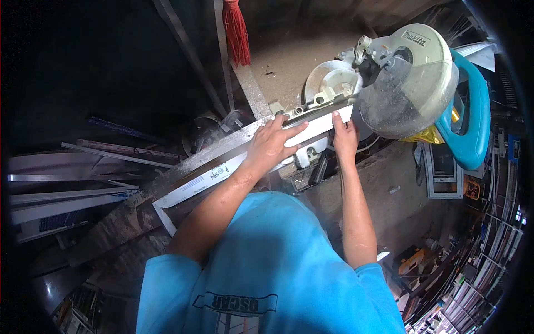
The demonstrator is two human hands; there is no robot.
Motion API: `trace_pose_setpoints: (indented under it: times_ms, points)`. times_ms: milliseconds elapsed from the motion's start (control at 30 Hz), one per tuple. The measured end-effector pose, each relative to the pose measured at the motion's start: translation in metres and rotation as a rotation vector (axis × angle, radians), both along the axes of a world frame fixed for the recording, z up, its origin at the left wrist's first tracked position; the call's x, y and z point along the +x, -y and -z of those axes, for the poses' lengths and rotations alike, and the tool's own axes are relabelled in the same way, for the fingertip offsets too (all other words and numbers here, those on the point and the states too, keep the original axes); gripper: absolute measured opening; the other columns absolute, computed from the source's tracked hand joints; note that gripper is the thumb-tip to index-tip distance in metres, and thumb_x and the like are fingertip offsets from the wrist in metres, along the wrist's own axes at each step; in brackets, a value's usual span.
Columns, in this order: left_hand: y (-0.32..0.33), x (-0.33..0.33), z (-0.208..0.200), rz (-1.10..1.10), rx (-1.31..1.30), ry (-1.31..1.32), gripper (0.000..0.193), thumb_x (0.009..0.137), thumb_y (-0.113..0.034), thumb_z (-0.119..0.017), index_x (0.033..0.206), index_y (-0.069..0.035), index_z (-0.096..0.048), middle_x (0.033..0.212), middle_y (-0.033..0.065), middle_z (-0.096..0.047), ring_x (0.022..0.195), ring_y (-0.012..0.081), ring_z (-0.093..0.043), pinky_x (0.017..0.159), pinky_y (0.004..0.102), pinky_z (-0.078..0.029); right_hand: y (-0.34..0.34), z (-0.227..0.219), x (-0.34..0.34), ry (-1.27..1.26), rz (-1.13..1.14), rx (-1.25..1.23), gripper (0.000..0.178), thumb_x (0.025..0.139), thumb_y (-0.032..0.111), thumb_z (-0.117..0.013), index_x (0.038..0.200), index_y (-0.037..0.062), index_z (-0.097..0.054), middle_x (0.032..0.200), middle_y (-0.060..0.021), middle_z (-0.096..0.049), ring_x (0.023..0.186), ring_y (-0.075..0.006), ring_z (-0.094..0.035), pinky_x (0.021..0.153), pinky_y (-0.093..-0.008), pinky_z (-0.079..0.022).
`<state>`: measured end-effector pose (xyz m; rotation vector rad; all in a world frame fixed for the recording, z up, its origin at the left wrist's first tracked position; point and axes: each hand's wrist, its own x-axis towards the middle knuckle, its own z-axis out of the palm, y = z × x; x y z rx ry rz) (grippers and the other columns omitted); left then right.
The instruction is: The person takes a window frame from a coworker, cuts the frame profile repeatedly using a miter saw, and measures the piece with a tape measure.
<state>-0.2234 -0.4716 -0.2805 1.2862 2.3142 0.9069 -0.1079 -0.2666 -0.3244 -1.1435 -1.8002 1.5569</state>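
Observation:
A long white profile strip (208, 177) with a printed film along part of it lies aslant on the saw's bed, against the fence (311, 111). Over its middle my left hand (268, 143) is gripping it, some fingers spread across its face and others over the far edge. My right hand (345, 139) pinches the strip close to its right end, fingertips up on the white face. Just right of that end stands the mitre saw (418, 61), with a cream housing, a cloudy blade guard (409, 97) and a teal handle (477, 111). The guard hides most of the blade.
Several loose profile strips (67, 200) lie at the left. A red tassel of cord (237, 36) hangs at the back. At the right are a grey frame (444, 172), a yellow bag (427, 135) and racks crowded with long strips (489, 250).

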Motion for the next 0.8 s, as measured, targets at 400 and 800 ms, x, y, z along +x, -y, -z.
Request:
trace_pose_setpoints:
  times_ms: [400,800]
  points:
    - [-0.011,0.010,0.013,-0.019,0.133,-0.128,0.062,0.080,-0.020,-0.083,0.140,-0.026,-0.066,0.136,0.0196,-0.055,0.121,0.0398,-0.059,0.102,0.0469,-0.050,-0.002,0.008,0.001,0.074,-0.001,0.085,0.048,0.100,0.036,-0.069,0.117,-0.0082,-0.066,0.105,-0.0134,-0.073,0.095,-0.0177,-0.066,0.088,-0.0331,-0.051]
    - [-0.014,0.009,0.008,0.012,0.036,-0.038,0.058,0.082,-0.020,-0.082,0.138,-0.026,-0.068,0.137,0.0209,-0.054,0.123,0.0411,-0.058,0.102,0.0474,-0.052,0.005,-0.001,0.002,0.127,0.049,0.128,0.045,0.100,0.036,-0.070,0.111,-0.0079,-0.067,0.095,-0.0106,-0.073,0.086,-0.0136,-0.063,0.082,-0.0306,-0.051]
